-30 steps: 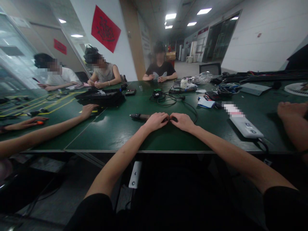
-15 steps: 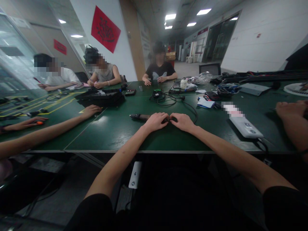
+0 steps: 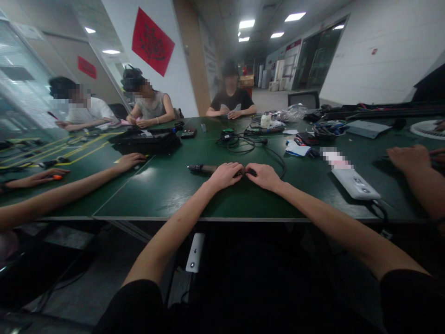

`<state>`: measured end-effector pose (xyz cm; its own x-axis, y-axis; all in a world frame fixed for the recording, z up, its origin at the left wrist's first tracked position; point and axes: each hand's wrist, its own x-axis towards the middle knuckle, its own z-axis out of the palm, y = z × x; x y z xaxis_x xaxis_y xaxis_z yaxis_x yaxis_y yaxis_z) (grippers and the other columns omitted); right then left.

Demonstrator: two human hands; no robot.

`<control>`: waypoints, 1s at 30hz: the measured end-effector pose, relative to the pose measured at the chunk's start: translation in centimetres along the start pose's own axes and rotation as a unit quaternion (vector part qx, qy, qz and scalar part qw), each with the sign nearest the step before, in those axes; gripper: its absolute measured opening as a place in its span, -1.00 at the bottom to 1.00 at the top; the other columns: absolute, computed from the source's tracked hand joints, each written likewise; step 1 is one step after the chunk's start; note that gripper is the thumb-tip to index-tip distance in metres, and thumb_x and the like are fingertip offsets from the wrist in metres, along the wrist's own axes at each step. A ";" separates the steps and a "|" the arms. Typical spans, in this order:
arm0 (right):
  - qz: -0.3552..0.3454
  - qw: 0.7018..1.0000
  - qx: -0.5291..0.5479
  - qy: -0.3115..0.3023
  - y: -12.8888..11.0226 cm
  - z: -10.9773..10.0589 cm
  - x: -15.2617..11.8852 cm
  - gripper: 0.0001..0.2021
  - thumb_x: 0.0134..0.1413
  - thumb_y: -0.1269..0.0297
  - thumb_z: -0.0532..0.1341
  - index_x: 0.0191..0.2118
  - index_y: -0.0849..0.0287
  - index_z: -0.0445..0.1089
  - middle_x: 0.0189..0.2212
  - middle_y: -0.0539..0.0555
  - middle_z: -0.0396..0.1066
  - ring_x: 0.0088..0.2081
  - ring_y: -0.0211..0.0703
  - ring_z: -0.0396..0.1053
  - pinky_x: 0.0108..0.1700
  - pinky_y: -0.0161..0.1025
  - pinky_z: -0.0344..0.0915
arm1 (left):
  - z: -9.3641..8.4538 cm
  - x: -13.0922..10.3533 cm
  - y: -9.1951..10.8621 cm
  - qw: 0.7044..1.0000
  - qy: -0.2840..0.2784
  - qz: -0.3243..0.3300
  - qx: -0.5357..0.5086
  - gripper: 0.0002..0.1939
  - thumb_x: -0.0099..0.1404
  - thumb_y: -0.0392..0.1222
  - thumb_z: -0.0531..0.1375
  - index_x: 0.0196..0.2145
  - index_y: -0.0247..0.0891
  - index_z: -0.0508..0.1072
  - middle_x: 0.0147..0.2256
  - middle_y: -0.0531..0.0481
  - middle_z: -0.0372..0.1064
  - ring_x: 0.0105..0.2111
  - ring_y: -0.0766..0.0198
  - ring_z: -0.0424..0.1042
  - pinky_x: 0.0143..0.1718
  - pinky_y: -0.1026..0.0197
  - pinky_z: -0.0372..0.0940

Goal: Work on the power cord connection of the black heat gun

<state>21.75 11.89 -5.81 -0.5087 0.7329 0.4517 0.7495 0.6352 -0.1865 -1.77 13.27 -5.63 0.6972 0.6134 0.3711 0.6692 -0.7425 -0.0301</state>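
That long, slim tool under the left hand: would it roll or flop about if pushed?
The slim tool looks round along its length, so it might roll if let go. Its straight body suggests it's stiff, not floppy. The left hand over one end probably steadies it.

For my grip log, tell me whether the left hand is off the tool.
No, the left hand lies curled over the tool, whose tip sticks out beyond the hand.

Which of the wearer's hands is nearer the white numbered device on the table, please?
Right: the right hand is left of the white device; the left hand is farther left.
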 end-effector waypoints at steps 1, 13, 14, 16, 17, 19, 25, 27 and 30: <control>-0.001 1.000 0.000 0.000 0.0 0.0 0.0 -0.85 0.33 0.20 0.22 -0.05 0.02 0.47 -0.13 0.04 0.59 -0.17 -0.03 0.51 -0.21 -0.21 0.24 | 0.0 0.0 0.0 1.000 0.001 -0.001 0.000 -0.80 0.45 -0.10 0.15 -0.01 -0.13 0.41 -0.07 -0.07 0.46 -0.06 0.07 0.47 -0.01 0.05 0.30; -0.009 1.000 0.007 -0.001 0.1 0.0 0.0 -0.84 0.35 0.20 0.21 -0.02 0.01 0.46 -0.10 0.04 0.59 -0.13 -0.01 0.51 -0.16 -0.21 0.28 | -0.1 -0.1 0.0 1.000 -0.002 0.005 -0.005 -0.77 0.45 -0.09 0.16 0.03 -0.13 0.39 -0.05 -0.06 0.48 -0.04 0.08 0.48 0.02 0.04 0.30; -0.009 1.000 0.008 -0.002 0.1 0.0 0.0 -0.84 0.35 0.20 0.21 -0.02 0.01 0.46 -0.10 0.05 0.59 -0.12 -0.01 0.51 -0.16 -0.20 0.28 | -0.1 -0.1 0.0 1.000 -0.002 0.006 -0.006 -0.77 0.46 -0.10 0.15 0.03 -0.12 0.39 -0.04 -0.06 0.48 -0.03 0.08 0.48 0.02 0.04 0.30; -0.010 1.000 0.011 -0.003 0.1 -0.1 0.0 -0.84 0.35 0.20 0.22 -0.02 0.00 0.47 -0.09 0.05 0.58 -0.11 -0.01 0.51 -0.14 -0.20 0.29 | 0.0 0.0 0.0 1.000 -0.003 0.004 -0.007 -0.79 0.47 -0.11 0.14 0.02 -0.12 0.40 -0.05 -0.06 0.48 -0.04 0.09 0.48 0.02 0.05 0.30; -0.010 1.000 0.012 -0.003 0.1 -0.1 0.0 -0.84 0.35 0.20 0.22 -0.02 0.00 0.47 -0.08 0.05 0.58 -0.11 -0.01 0.51 -0.13 -0.20 0.29 | 0.0 0.0 -0.1 1.000 -0.003 0.003 -0.007 -0.79 0.47 -0.10 0.13 0.01 -0.12 0.40 -0.05 -0.06 0.48 -0.05 0.08 0.48 0.01 0.04 0.30; -0.010 1.000 0.013 -0.004 0.1 -0.1 0.0 -0.84 0.35 0.20 0.22 -0.02 0.00 0.47 -0.08 0.04 0.58 -0.11 -0.02 0.51 -0.12 -0.20 0.29 | 0.0 0.0 -0.1 1.000 -0.002 0.000 -0.007 -0.79 0.47 -0.07 0.15 0.00 -0.13 0.40 -0.06 -0.06 0.48 -0.05 0.07 0.49 0.00 0.04 0.30; -0.008 1.000 0.013 -0.003 0.2 0.0 0.0 -0.85 0.35 0.20 0.21 -0.03 0.00 0.47 -0.08 0.03 0.58 -0.12 -0.03 0.51 -0.13 -0.21 0.30 | 0.1 0.0 0.0 1.000 0.001 0.001 -0.009 -0.81 0.46 -0.10 0.15 -0.01 -0.12 0.40 -0.07 -0.05 0.49 -0.05 0.09 0.49 0.00 0.05 0.30; -0.008 1.000 0.013 -0.004 0.2 0.0 0.0 -0.85 0.34 0.21 0.22 -0.04 -0.01 0.47 -0.09 0.03 0.58 -0.12 -0.03 0.51 -0.13 -0.21 0.30 | 0.1 0.0 0.0 1.000 0.001 -0.004 -0.009 -0.80 0.46 -0.07 0.15 -0.01 -0.12 0.40 -0.08 -0.06 0.49 -0.06 0.08 0.49 0.00 0.03 0.31; -0.007 1.000 0.014 -0.005 0.1 0.1 0.0 -0.85 0.34 0.21 0.22 -0.03 -0.01 0.46 -0.09 0.03 0.58 -0.12 -0.04 0.52 -0.14 -0.21 0.29 | 0.0 0.0 0.0 1.000 -0.001 -0.006 -0.010 -0.77 0.44 -0.05 0.17 0.00 -0.12 0.40 -0.08 -0.06 0.49 -0.06 0.06 0.49 0.01 0.02 0.31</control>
<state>21.83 12.00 -5.88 -0.5241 0.7256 0.4459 0.7295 0.6527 -0.2046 -1.73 13.24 -5.63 0.6902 0.6225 0.3689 0.6721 -0.7404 -0.0081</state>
